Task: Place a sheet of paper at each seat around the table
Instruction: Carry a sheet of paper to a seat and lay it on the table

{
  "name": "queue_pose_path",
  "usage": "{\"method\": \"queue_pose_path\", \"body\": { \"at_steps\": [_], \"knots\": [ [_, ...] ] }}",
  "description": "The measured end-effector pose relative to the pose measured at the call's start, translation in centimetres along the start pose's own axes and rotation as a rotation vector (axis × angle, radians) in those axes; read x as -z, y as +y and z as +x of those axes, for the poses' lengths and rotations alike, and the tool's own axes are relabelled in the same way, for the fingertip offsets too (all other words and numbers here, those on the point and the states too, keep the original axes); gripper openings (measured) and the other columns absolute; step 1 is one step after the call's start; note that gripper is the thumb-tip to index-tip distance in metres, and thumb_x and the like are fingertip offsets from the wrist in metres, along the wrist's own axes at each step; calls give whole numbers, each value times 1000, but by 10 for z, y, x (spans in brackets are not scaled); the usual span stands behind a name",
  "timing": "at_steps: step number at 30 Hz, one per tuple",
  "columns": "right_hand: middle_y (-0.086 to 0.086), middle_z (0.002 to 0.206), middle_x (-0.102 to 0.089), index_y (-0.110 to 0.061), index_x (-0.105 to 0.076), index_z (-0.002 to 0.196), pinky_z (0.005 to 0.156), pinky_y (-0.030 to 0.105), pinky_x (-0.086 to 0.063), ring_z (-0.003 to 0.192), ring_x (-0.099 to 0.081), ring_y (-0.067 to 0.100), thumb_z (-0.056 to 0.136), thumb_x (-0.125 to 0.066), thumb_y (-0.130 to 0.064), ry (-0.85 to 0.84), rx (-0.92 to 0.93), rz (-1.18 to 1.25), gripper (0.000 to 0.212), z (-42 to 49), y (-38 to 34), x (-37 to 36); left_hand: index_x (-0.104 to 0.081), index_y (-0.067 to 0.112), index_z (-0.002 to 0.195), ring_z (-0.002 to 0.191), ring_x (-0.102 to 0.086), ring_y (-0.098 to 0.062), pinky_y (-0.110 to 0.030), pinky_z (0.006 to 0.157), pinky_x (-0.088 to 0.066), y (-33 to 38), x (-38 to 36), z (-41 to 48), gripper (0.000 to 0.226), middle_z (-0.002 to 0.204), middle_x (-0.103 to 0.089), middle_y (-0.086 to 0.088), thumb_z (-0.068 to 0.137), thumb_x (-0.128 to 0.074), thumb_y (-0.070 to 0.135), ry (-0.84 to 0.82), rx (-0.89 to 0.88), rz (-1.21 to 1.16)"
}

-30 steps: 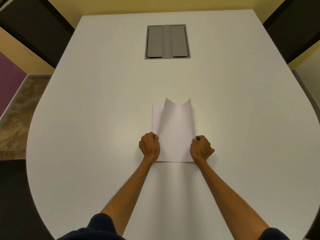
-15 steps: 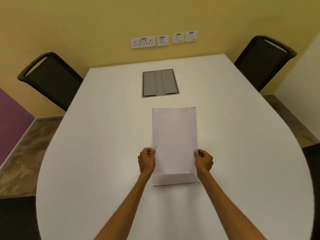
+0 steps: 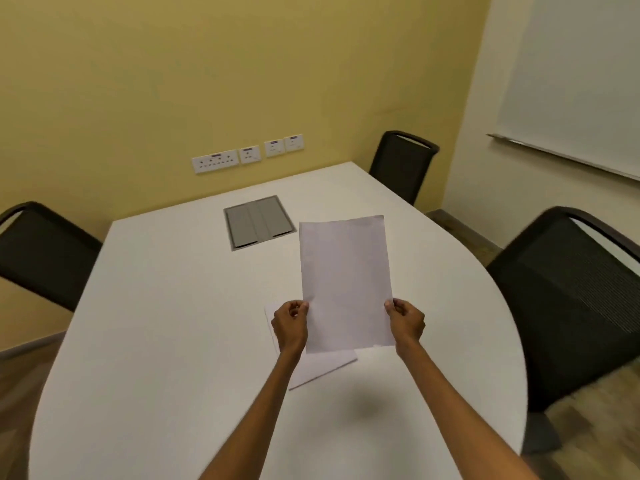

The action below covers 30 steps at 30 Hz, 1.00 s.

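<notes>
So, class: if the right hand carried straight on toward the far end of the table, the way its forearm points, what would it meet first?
Probably nothing soon: the right hand, pinching the held sheet, is above the bare table. Along that line the far chair comes first, though depth is unclear.

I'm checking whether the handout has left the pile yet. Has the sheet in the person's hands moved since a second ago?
Yes. The held sheet has come up off the white table, and paper left lying now shows beneath it.

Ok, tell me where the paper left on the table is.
Head view: the paper on the table lies centre, near the table's near end, mostly hidden under the held sheet and left hand.
</notes>
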State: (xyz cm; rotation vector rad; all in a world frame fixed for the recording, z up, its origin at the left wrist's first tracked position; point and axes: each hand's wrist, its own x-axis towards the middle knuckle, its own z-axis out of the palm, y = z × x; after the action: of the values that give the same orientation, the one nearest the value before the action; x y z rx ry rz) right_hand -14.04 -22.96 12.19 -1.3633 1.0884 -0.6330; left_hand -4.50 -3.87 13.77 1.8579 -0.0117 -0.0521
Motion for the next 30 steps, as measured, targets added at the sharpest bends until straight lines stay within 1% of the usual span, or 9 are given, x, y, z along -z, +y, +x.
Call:
{"method": "queue_pose_path", "body": {
  "at_steps": [3, 7, 11, 15, 17, 20, 24, 26, 30],
  "knots": [
    [13, 102, -73, -4, -73, 105, 90, 37, -54, 92, -64, 24, 88, -71, -16, 70, 31, 38, 21, -23, -4, 33, -73, 4, 95, 85, -67, -19, -25, 75, -51, 14, 2, -22, 16, 88, -71, -3, 88, -69, 18, -60, -57, -45],
    [12, 102, -71, -3, -72, 105, 89, 39, -55, 92, -63, 26, 90, -68, -17, 160, 58, 103, 21, -53, -8, 78, -74, 4, 104, 87, -68, -16, -26, 81, -53, 30, 0, -54, 21, 96, -73, -5, 88, -70, 15, -169, -129, -82],
    [11, 101, -70, -2, -71, 107, 86, 36, -54, 92, -63, 25, 91, -67, -16, 259, 79, 146, 22, -75, -12, 130, -77, 5, 100, 86, -68, -14, -24, 79, -50, 49, -14, -91, 17, 97, -76, -7, 88, -69, 14, -293, -179, -104],
    [12, 106, -71, -1, -70, 112, 89, 37, -54, 96, -64, 25, 91, -67, -15, 332, 101, 162, 26, -84, -14, 180, -77, 5, 99, 87, -69, -18, -30, 82, -55, 66, -35, -123, 18, 97, -76, -8, 89, -68, 17, -374, -227, -105],
    [10, 103, -70, 0, -69, 112, 88, 38, -55, 96, -64, 25, 91, -67, -15, 363, 108, 161, 26, -85, -13, 204, -77, 4, 98, 88, -69, -19, -30, 82, -54, 72, -49, -140, 18, 96, -76, -8, 90, -67, 17, -395, -249, -98],
    [12, 105, -70, -2, -69, 115, 89, 41, -56, 99, -65, 28, 91, -66, -17, 387, 130, 151, 28, -81, -9, 238, -77, 5, 97, 85, -68, -16, -23, 75, -50, 81, -70, -165, 18, 94, -76, -6, 90, -66, 18, -417, -288, -106],
    [10, 105, -68, -4, -68, 114, 84, 35, -53, 93, -61, 23, 91, -67, -18, 425, 125, 150, 27, -72, -5, 281, -78, 9, 92, 77, -66, -10, -14, 67, -46, 89, -99, -201, 17, 85, -74, 3, 90, -64, 19, -428, -301, -130],
    [8, 103, -67, -5, -68, 114, 85, 36, -53, 94, -60, 23, 92, -66, -18, 434, 110, 166, 26, -66, -6, 302, -77, 10, 90, 75, -66, -7, -10, 65, -45, 93, -115, -220, 17, 82, -73, 6, 90, -63, 20, -427, -291, -146],
    [9, 102, -69, -6, -69, 109, 85, 37, -55, 92, -62, 24, 91, -67, -18, 393, 120, 175, 21, -45, -7, 345, -76, 10, 89, 75, -66, -12, -13, 66, -47, 108, -152, -250, 16, 83, -74, 1, 90, -63, 18, -397, -278, -168]
  ]
}}
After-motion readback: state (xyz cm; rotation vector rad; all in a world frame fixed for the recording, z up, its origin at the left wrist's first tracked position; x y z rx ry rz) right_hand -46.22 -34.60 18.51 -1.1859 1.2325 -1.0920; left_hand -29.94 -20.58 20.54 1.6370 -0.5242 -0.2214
